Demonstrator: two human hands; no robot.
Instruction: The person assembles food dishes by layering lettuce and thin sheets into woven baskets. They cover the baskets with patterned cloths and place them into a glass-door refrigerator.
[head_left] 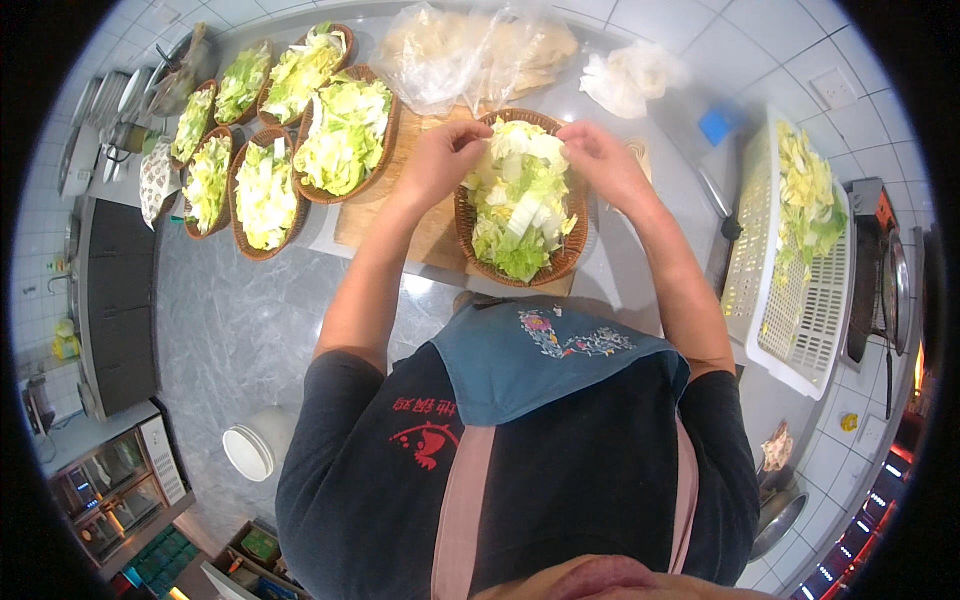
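Observation:
In front of me, an oval brown wicker basket [466,236] holds torn pale-green and yellow cabbage leaves [525,215]. My left hand [447,160] is at its far left rim, thumb and fingers pinched at the edge of a pale cabbage leaf [527,142]. Opposite it, my right hand [603,165] pinches toward the same leaf's right edge, fingers bent together. The fingertips partly hide the grip of each hand. Under the basket's left side lies a wooden cutting board [425,225] on the grey counter.
Several leaf-filled wicker baskets stand at the left, the nearest being a large one [390,130]. Clear plastic bags [425,65] lie behind the board. At the right are a knife [715,195] and a white perforated crate [745,260] with more leaves. A white bucket [248,452] stands on the floor.

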